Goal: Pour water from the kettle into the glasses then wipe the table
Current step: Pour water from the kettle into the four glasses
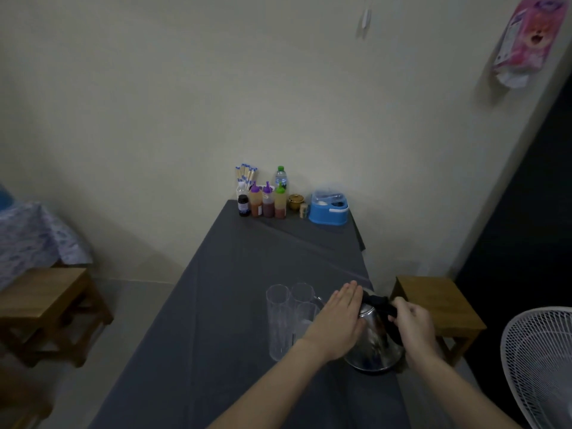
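Note:
A shiny steel kettle (373, 345) with a black handle stands on the grey-clothed table (247, 305) near its right edge. My right hand (413, 325) is closed around the black handle. My left hand (339, 320) lies flat with fingers together against the kettle's left side and lid. Three clear glasses stand just left of the kettle: a tall one (278, 320) in front, one behind it (302, 294), and a third (305, 320) partly hidden by my left hand.
At the table's far end by the wall stand several sauce bottles (266, 202), a water bottle (281, 176), chopsticks (246, 174), a small pot (296, 201) and a blue container (328, 209). Wooden stools stand left (46, 305) and right (439, 301). A white fan (538, 366) is at lower right.

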